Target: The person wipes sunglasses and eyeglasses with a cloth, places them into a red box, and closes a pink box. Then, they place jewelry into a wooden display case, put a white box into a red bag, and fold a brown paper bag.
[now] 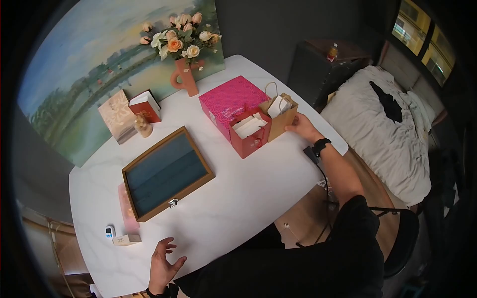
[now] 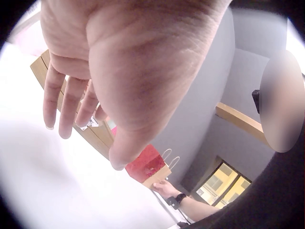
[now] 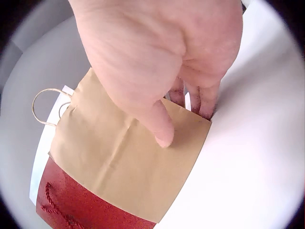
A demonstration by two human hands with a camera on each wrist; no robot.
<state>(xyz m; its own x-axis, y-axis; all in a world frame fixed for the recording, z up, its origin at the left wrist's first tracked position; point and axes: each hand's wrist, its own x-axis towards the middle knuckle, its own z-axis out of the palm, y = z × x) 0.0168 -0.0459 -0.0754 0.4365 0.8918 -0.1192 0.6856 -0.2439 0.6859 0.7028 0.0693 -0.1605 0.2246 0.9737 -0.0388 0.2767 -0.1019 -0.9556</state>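
At the right side of the table stands a brown paper bag [image 1: 283, 120] with twisted handles and a white item in its top. My right hand [image 1: 304, 127] holds this bag near its lower end. In the right wrist view the thumb lies on the broad face of the brown paper bag [image 3: 109, 148], and the other fingers go round behind its edge. A red gift bag [image 1: 253, 144] with a cord and white contents stands right beside it. My left hand [image 1: 164, 265] hovers at the table's front edge, fingers spread and loosely bent, holding nothing.
A pink box [image 1: 231, 94] stands behind the bags. Mid-table lies a wooden framed case [image 1: 169, 174], with a small white box [image 1: 126, 240] and a white gadget [image 1: 110, 232] nearby. At the back are books [image 1: 118, 116], a figurine [image 1: 143, 126] and a flower vase [image 1: 186, 77].
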